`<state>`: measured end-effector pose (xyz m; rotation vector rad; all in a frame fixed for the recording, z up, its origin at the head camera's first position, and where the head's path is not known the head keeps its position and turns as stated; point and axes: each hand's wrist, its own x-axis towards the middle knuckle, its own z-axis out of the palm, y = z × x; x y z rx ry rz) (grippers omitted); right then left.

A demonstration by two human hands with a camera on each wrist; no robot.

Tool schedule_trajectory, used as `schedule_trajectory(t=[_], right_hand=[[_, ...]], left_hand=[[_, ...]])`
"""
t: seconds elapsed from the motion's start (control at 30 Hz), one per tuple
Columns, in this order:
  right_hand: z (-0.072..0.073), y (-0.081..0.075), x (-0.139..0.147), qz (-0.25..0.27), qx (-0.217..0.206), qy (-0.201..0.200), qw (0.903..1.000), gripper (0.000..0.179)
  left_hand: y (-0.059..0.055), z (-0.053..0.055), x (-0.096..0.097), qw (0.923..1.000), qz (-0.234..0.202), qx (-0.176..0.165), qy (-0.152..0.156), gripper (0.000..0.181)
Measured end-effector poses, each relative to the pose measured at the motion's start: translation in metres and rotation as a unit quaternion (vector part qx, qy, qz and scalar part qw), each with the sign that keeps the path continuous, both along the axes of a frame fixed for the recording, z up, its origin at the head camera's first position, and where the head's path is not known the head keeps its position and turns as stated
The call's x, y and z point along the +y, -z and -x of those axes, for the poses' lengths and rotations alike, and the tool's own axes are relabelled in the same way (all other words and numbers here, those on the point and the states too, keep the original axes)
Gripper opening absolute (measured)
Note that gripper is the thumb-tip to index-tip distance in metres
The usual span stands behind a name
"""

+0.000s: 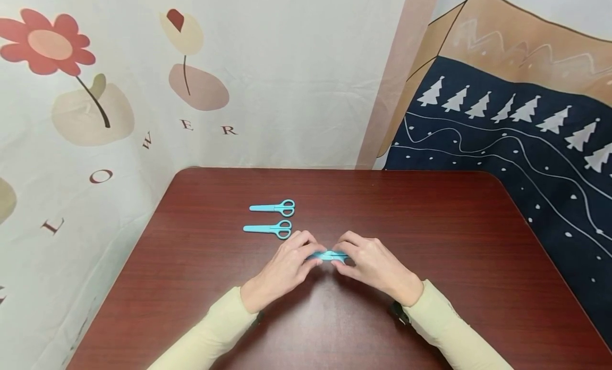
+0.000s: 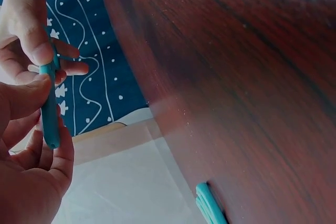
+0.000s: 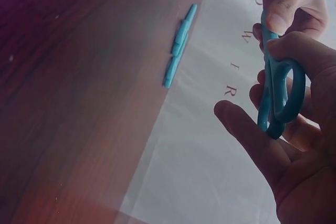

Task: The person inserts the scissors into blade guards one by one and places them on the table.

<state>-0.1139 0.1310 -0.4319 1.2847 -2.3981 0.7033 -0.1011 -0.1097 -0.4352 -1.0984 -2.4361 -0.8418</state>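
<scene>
A pair of light-blue scissors (image 1: 330,255) is held between both hands above the table, the blade end in a matching blue cover. My left hand (image 1: 286,259) pinches the covered blade end between thumb and fingers; its rounded tip (image 2: 51,142) shows below the thumb in the left wrist view. At the other end, my right hand (image 1: 374,261) grips the scissors near the handles, thumb on top. The finger loops (image 3: 298,90) show in the right wrist view, beside the palm.
Two more light-blue scissors, a far pair (image 1: 263,208) and a nearer pair (image 1: 259,229), lie side by side on the brown table (image 1: 430,210), handles to the right. The nearer pair is close to my left fingers. A printed curtain (image 1: 296,83) hangs behind the table.
</scene>
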Motion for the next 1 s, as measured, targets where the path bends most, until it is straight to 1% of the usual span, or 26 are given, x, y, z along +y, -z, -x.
schedule_trajectory(t=[0.17, 0.27, 0.37, 0.5, 0.6, 0.83, 1.0], right_hand=[[0.0, 0.002, 0.0, 0.0, 0.009, 0.006, 0.9999, 0.025], [0.0, 0.003, 0.0, -0.003, 0.012, 0.008, 0.9999, 0.024], [0.0, 0.002, -0.002, -0.007, 0.016, 0.011, 0.9998, 0.023], [-0.001, 0.003, -0.003, -0.011, 0.018, 0.015, 0.9997, 0.022], [-0.001, 0.003, -0.002, -0.013, 0.013, 0.019, 0.9996, 0.023], [-0.001, 0.0, 0.007, -0.016, -0.017, 0.049, 0.9985, 0.04], [-0.003, -0.003, 0.019, -0.024, -0.021, 0.073, 0.9968, 0.05]], left_hand=[[-0.002, 0.0, -0.002, 0.9995, 0.004, -0.032, -0.004, 0.02], [-0.002, -0.001, -0.003, 0.9994, 0.005, -0.036, 0.0, 0.021], [-0.002, -0.001, -0.005, 0.9995, 0.006, -0.03, 0.006, 0.019], [-0.001, -0.001, -0.006, 0.9998, 0.015, -0.009, 0.01, 0.017], [0.0, -0.001, -0.007, 0.9998, 0.02, 0.004, 0.007, 0.018], [0.001, 0.0, -0.016, 0.9992, 0.033, 0.021, -0.012, 0.022], [0.003, 0.001, -0.029, 0.9987, 0.04, 0.021, -0.024, 0.022]])
